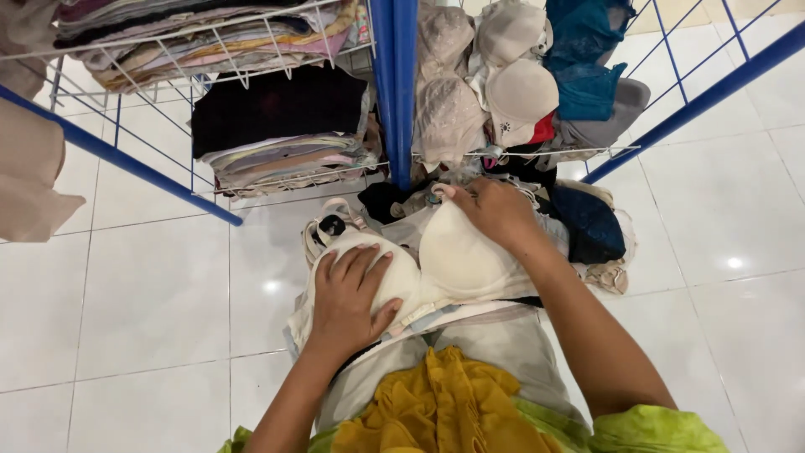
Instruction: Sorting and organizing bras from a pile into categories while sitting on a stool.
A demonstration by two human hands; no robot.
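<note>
Left hand [348,298] fingers [356,267] spread wide, pressed flat on the left cup of a cream padded bra [444,260]; nothing gripped, just pinning it down. Right hand [495,210] fingers curled narrow over the far edge of the right cup, pinching fabric near the top; thumb side hidden, so exact grip unclear. Bra lies cups-up on the person's lap, over a grey garment [503,344], near centre of the scene. To do this well, my read: keep the left palm flat so the cup holds its shape, move only the right cup, keep the strap [323,222] at far left from tangling. Just beyond the bra, a loose heap of underwear [587,222] on the white tiled floor [151,285], dark blue and black pieces touching the right hand's side. Farther off, a blue-framed wire rack [394,92]: folded clothes [277,126] stacked on the left shelves, more bras [495,84] piled on the right shelf. Beige cloth [29,168] hangs at far left. Obstruction risk: the heap crowds the far edge, and the rack post stands directly behind it.
</note>
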